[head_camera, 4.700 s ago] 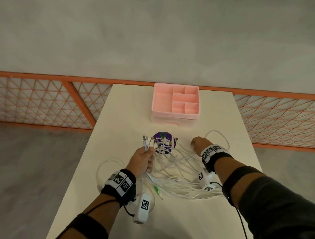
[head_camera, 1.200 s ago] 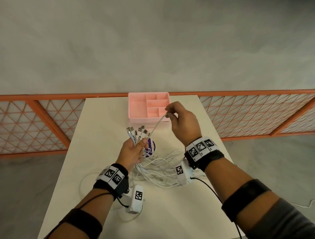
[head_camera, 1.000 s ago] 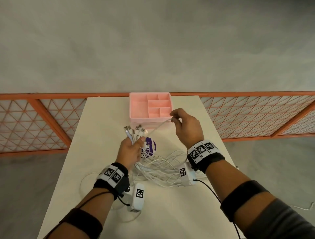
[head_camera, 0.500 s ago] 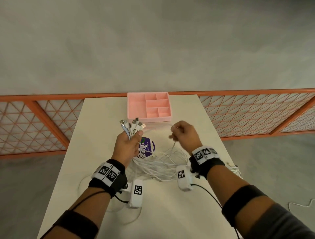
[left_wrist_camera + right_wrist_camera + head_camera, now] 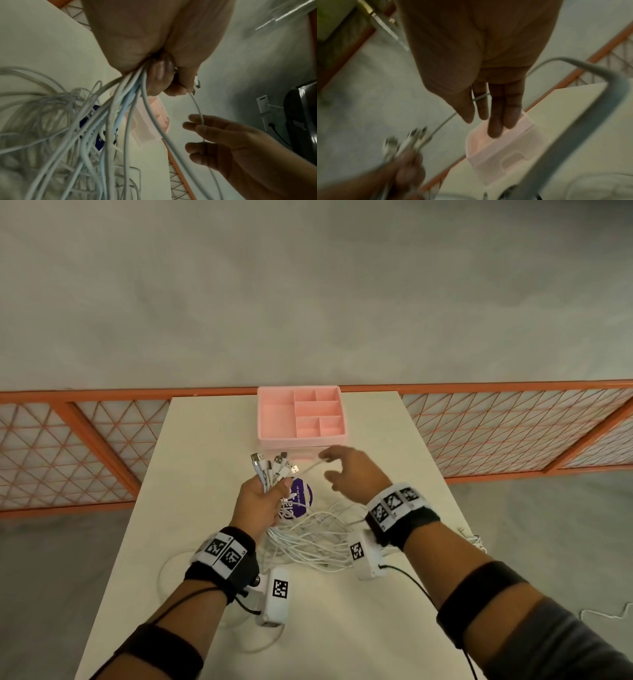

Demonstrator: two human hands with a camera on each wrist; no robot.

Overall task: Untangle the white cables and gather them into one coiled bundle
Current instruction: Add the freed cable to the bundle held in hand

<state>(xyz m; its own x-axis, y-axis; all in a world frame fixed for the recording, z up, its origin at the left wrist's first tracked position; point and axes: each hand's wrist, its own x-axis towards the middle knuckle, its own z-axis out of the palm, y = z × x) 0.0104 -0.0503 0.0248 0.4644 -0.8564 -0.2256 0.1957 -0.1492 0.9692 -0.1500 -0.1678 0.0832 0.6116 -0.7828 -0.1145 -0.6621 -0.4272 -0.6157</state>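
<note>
Pink organizer [image 5: 277, 419] compartments bare; left hand [image 5: 262, 501] grips cables [image 5: 274, 470]

The left hand [image 5: 159, 44] grips a bunch of white cables [image 5: 120, 108]; one strand [image 5: 197, 106] crosses the right hand's [image 5: 240, 146] straight fingers [image 5: 202, 126].

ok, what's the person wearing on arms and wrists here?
Both hands are bare: left hand, right hand. Each wrist carries a black strap topped by a white band printed with square black-and-white tags. A white camera box with one such tag hangs under each wrist, with a thin black wire trailing back. Black bands circle both forearms; a grey sleeve shows on the right arm.
</note>
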